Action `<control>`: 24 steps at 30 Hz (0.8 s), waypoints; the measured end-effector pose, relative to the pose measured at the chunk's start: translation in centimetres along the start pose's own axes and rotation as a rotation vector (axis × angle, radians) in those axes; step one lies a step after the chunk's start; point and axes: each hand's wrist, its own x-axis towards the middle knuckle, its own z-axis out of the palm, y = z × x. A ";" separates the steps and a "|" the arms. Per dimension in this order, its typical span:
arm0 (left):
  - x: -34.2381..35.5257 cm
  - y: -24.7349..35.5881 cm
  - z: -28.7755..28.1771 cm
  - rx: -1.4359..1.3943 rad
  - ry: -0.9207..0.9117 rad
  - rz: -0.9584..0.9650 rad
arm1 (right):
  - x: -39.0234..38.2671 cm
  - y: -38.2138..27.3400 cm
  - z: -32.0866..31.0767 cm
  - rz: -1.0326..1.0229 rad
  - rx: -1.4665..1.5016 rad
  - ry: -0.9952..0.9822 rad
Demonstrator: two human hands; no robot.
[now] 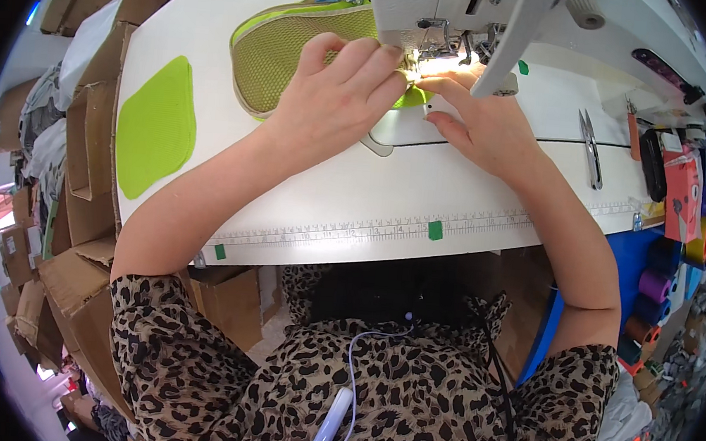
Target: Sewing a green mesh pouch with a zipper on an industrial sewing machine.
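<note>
A lime-green mesh fabric pouch [266,60] with beige edging lies at the sewing machine [439,20], its edge under the presser foot and the lit needle. My left hand [338,91] rests over the pouch, fingers bent and closed on its edge just left of the needle. From the other side, my right hand [489,123] reaches in with its index finger stretched to the fabric edge and its thumb apart below. Its other fingertips are partly hidden behind the machine. A flat lime-green fabric panel [160,126] lies on the table at the left.
Scissors-like thread snips [590,152] lie on the right of the white table [305,196]. A ruler tape [352,230] runs along its front edge. Cardboard boxes [90,142] stand along the left. Thread spools [655,286] and a red box [683,192] are at the right.
</note>
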 end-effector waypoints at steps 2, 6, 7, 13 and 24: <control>0.5 -0.6 -0.2 0.005 0.006 0.046 | -0.2 0.4 0.5 -0.005 -0.005 0.033; 1.3 -1.5 -1.0 -0.030 -0.045 0.108 | -0.1 0.4 0.4 -0.001 -0.031 0.023; 1.5 -1.6 -1.2 -0.030 -0.048 0.117 | 0.1 0.1 0.2 0.004 -0.028 0.029; 2.8 -1.5 -1.5 -0.015 -0.161 0.147 | 1.2 -0.8 0.3 0.185 0.056 0.095; 2.6 -0.5 -0.1 0.036 -0.161 -0.029 | 2.5 -0.7 2.9 0.177 -0.183 0.250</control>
